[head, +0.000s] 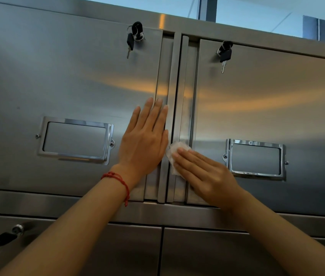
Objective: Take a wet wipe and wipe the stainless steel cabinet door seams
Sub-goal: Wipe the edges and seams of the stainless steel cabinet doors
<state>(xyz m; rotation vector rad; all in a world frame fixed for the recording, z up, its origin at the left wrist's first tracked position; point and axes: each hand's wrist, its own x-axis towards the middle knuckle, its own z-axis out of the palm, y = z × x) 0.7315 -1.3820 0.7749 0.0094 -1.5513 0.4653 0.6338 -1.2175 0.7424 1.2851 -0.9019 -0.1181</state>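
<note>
Seam (174, 96) runs up and down | right hand (203, 174) flat, presses wipe (172, 154) low on it | left hand (145, 142) flat on left door (58, 76), holds nothing

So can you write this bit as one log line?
step: wiping seam | right hand: presses wet wipe on centre seam | left hand: flat on left door

**Hidden and cut-off parts**

Most of the wet wipe (174, 156) is covered by the right hand (203, 174). The seam (174, 108) is hidden beneath both. The lower-left keys (0, 239) are blurred, and the cabinet doors (58, 80) are cut off by the frame edges.
</note>
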